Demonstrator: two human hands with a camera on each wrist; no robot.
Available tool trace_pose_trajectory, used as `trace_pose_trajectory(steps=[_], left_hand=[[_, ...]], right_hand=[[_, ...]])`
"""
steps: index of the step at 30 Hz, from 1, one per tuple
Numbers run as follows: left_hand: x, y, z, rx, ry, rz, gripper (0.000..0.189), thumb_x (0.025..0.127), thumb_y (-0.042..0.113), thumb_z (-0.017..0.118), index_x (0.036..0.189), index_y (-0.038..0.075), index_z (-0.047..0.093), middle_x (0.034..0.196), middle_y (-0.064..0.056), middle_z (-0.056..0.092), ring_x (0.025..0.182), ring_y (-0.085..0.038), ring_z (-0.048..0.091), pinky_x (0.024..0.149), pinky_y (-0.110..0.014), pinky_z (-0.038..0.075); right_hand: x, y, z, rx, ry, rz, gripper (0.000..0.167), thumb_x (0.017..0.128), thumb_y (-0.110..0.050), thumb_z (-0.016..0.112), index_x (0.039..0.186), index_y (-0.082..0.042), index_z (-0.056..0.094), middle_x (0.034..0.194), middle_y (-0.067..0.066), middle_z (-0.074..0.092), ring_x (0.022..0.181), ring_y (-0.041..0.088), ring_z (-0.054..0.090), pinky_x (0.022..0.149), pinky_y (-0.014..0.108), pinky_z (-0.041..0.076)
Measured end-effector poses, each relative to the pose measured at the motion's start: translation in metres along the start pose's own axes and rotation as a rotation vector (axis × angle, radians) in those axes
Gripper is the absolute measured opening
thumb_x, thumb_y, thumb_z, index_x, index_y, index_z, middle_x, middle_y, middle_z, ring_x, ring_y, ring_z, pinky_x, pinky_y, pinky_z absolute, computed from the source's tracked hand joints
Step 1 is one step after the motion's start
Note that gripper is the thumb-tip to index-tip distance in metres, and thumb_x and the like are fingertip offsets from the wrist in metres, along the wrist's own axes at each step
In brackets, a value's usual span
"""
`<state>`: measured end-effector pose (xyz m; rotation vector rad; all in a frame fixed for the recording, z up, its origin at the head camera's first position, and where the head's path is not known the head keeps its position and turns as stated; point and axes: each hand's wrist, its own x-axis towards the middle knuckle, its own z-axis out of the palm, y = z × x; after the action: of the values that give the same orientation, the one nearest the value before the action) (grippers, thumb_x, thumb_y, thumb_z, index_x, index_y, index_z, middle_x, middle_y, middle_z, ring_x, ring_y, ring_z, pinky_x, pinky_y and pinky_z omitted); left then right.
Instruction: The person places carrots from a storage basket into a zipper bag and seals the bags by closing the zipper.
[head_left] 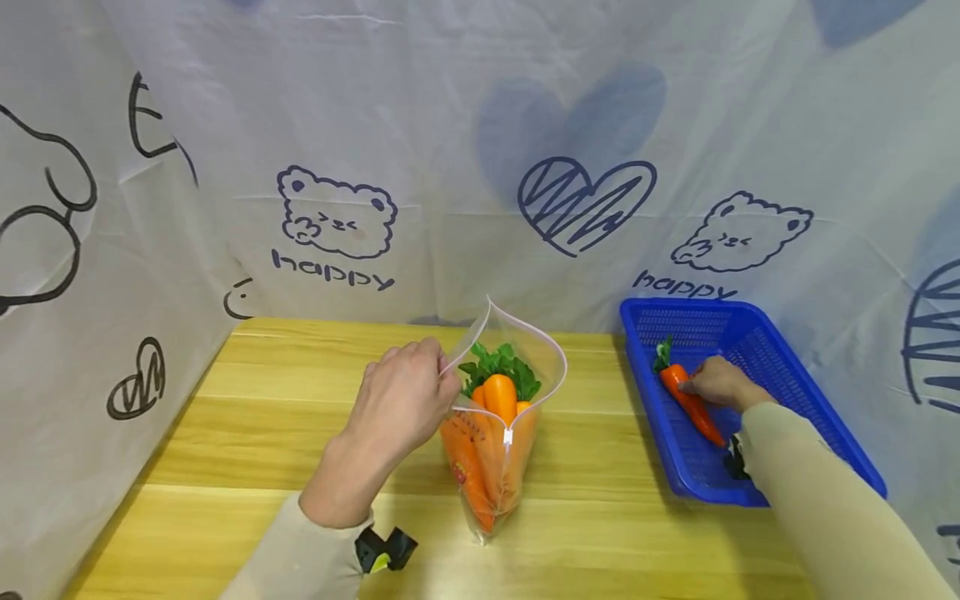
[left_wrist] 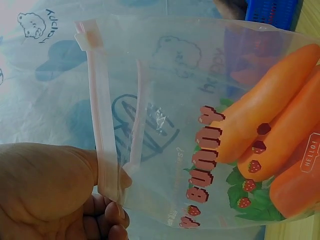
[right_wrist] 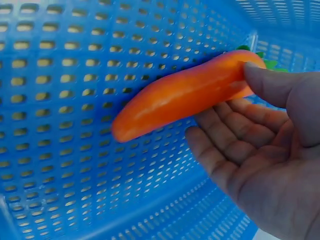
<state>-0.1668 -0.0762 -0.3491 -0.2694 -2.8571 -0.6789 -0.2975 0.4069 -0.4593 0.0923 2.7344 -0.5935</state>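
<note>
My left hand (head_left: 408,392) pinches the zip edge of a clear zip bag (left_wrist: 165,110), which stands on the table with its mouth spread. Inside the bag are several orange carrots (head_left: 501,398) with green leafy tops; red "BUNNY" lettering and strawberries are printed on its front. Over on the right, my right hand (head_left: 723,383) is in a blue basket (head_left: 825,421) and holds one orange carrot (right_wrist: 185,95) near its leafy end. In the right wrist view the thumb lies on top of this carrot and the fingers are under it. Its tip points toward the basket's near side.
The wood-grain table (head_left: 300,400) runs back to a white cloth (head_left: 450,167) printed with bears and hearts, which also hangs at the left and right. A white slider (head_left: 508,437) sits on the zip at the bag's front.
</note>
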Motion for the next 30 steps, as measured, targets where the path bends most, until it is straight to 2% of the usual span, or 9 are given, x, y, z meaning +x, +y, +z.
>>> trace_pose_trajectory(steps=[3, 7, 10, 15, 19, 25, 30], left_hand=[[0.0, 0.0, -0.001, 0.002, -0.006, -0.003, 0.009, 0.093, 0.018, 0.062, 0.087, 0.011, 0.061, 0.075, -0.001, 0.058, 0.068, -0.024, 0.054, 0.065, -0.04, 0.044], [0.0, 0.0, -0.001, 0.003, -0.007, -0.005, 0.009, 0.093, 0.018, 0.061, 0.087, 0.011, 0.061, 0.075, -0.001, 0.059, 0.068, -0.024, 0.054, 0.065, -0.04, 0.044], [-0.001, 0.001, -0.001, 0.001, -0.004, -0.003, 0.009, 0.093, 0.018, 0.062, 0.087, 0.011, 0.062, 0.075, -0.001, 0.059, 0.069, -0.025, 0.054, 0.066, -0.04, 0.044], [0.0, 0.002, -0.001, -0.004, -0.001, 0.006, 0.009, 0.093, 0.018, 0.062, 0.087, 0.01, 0.062, 0.075, -0.001, 0.059, 0.068, -0.024, 0.054, 0.066, -0.04, 0.045], [-0.001, 0.001, -0.001, -0.003, -0.003, 0.004, 0.009, 0.093, 0.017, 0.062, 0.087, 0.01, 0.062, 0.075, -0.001, 0.059, 0.068, -0.024, 0.053, 0.066, -0.04, 0.044], [-0.001, 0.002, 0.0, -0.005, -0.01, 0.0, 0.009, 0.093, 0.017, 0.063, 0.088, 0.01, 0.062, 0.075, -0.001, 0.059, 0.068, -0.024, 0.053, 0.066, -0.04, 0.044], [-0.001, 0.001, -0.001, -0.008, -0.011, -0.004, 0.01, 0.093, 0.018, 0.063, 0.087, 0.01, 0.062, 0.075, -0.001, 0.059, 0.068, -0.024, 0.054, 0.066, -0.04, 0.044]], right_hand=[[0.0, 0.002, 0.001, -0.023, 0.022, -0.003, 0.043, 0.095, -0.025, 0.068, 0.11, 0.015, 0.069, 0.099, 0.023, 0.07, 0.091, 0.035, 0.065, 0.077, 0.044, 0.054], [0.001, 0.002, 0.007, -0.082, 0.047, 0.05, 0.049, 0.092, -0.036, 0.07, 0.1, 0.012, 0.063, 0.093, 0.021, 0.064, 0.086, 0.036, 0.062, 0.077, 0.047, 0.052], [0.002, -0.001, 0.012, -0.099, 0.046, 0.085, 0.049, 0.09, -0.039, 0.072, 0.099, 0.006, 0.057, 0.089, 0.018, 0.059, 0.082, 0.034, 0.059, 0.074, 0.046, 0.051], [0.002, -0.008, 0.018, -0.133, 0.076, 0.102, 0.057, 0.09, -0.042, 0.069, 0.109, 0.01, 0.057, 0.098, 0.026, 0.064, 0.086, 0.038, 0.062, 0.077, 0.051, 0.052], [0.004, -0.013, 0.021, -0.132, 0.076, 0.123, 0.063, 0.092, -0.048, 0.067, 0.115, 0.009, 0.057, 0.102, 0.028, 0.063, 0.09, 0.04, 0.061, 0.08, 0.057, 0.05], [0.009, -0.017, 0.027, -0.111, 0.072, 0.175, 0.072, 0.092, -0.047, 0.064, 0.128, 0.014, 0.052, 0.117, 0.035, 0.06, 0.104, 0.048, 0.057, 0.094, 0.069, 0.043], [0.01, -0.02, 0.027, -0.117, 0.11, 0.17, 0.076, 0.091, -0.049, 0.065, 0.129, 0.016, 0.051, 0.12, 0.038, 0.059, 0.107, 0.051, 0.058, 0.097, 0.071, 0.042]])
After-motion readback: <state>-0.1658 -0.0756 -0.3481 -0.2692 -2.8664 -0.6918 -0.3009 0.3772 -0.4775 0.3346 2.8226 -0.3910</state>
